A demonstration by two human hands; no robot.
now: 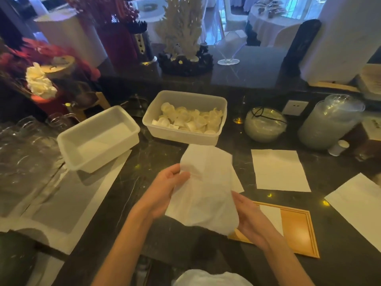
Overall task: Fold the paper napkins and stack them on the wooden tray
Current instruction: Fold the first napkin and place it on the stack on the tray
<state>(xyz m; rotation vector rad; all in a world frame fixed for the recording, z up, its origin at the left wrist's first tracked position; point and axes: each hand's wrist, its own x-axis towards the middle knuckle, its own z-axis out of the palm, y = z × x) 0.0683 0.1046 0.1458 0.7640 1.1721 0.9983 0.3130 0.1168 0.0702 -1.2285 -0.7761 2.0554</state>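
Dark marble counter [165,159], dim room; draped tables visible beyond. Left hand [165,188] and right hand [250,218] hold a rumpled white napkin [204,188] between them above the counter, fingers closed on its left and lower-right edges. Wooden tray [296,230] lies under the right hand, one folded white piece on it. Two flat napkins [279,169] lie right of the held one. Behind: empty white tub [97,139], clear tub [218,108] of small pale cups, two glass jars [266,124].
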